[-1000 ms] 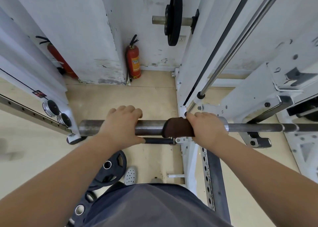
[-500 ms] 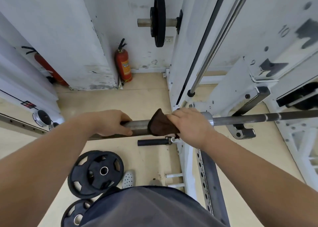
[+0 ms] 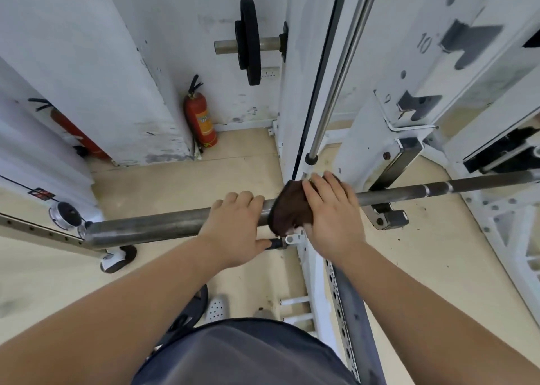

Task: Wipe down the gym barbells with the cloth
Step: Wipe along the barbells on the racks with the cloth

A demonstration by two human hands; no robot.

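Note:
A steel barbell [image 3: 152, 226] runs across the view, its thick sleeve at the left and its thin shaft reaching to the right edge. My left hand [image 3: 236, 224] grips the sleeve, fingers curled over the top. Just to its right a dark brown cloth [image 3: 287, 214] is wrapped around the bar where the sleeve ends. My right hand [image 3: 330, 212] holds the cloth against the bar, fingers laid over it. The bar under both hands is hidden.
A white rack upright [image 3: 309, 78] with a chrome guide rod [image 3: 339, 72] stands just behind the bar. A black plate [image 3: 248, 41] hangs on a wall peg. A red fire extinguisher [image 3: 200, 122] stands by the wall. More plates [image 3: 187, 314] lie by my feet.
My right hand has shifted the cloth a little to the right along the bar and it now bunches up higher. My left hand keeps its grip on the sleeve. The camera has moved.

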